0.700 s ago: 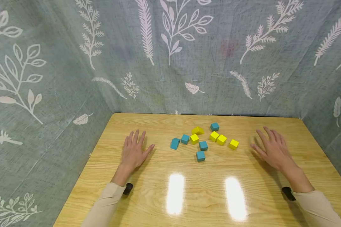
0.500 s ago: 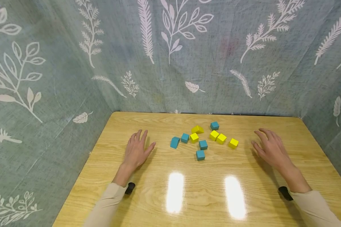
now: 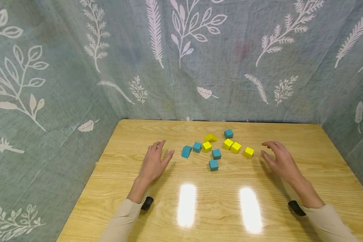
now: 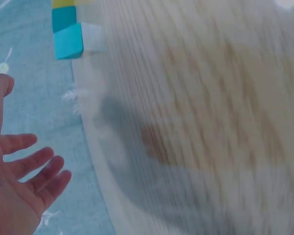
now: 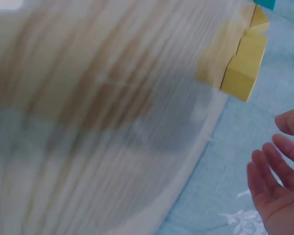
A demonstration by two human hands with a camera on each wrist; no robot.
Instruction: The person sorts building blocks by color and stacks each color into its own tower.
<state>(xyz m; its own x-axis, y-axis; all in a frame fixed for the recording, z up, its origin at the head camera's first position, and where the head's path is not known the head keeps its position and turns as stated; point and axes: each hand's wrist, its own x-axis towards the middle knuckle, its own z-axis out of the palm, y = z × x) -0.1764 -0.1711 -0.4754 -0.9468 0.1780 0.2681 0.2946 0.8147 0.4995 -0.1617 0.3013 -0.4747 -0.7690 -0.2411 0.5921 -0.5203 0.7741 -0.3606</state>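
My left hand [image 3: 153, 163] hovers over the table, left of the blocks, its fingers loosely bent and holding nothing. Nearest to it is a blue block with a sloped side [image 3: 186, 152], a short gap from the thumb. My right hand [image 3: 282, 161] is also above the table with relaxed, empty fingers, and a yellow cube [image 3: 248, 152] lies closest to it. Between the hands are scattered blue cubes [image 3: 213, 165], more yellow cubes [image 3: 207, 147] and a yellow wedge-like block [image 3: 210, 137]. In the right wrist view, yellow blocks [image 5: 244, 73] appear beyond the open fingers.
The wooden table [image 3: 217, 205] has two bright light reflections near its front. A grey-blue curtain with white leaf prints [image 3: 169, 90] hangs along its back and sides. A blue cube [image 3: 228, 133] lies farthest back among the blocks.
Both hands have moved inward toward the blocks, the left to the right and the right to the left. Their fingers bend a little more. The blocks stay where they were.
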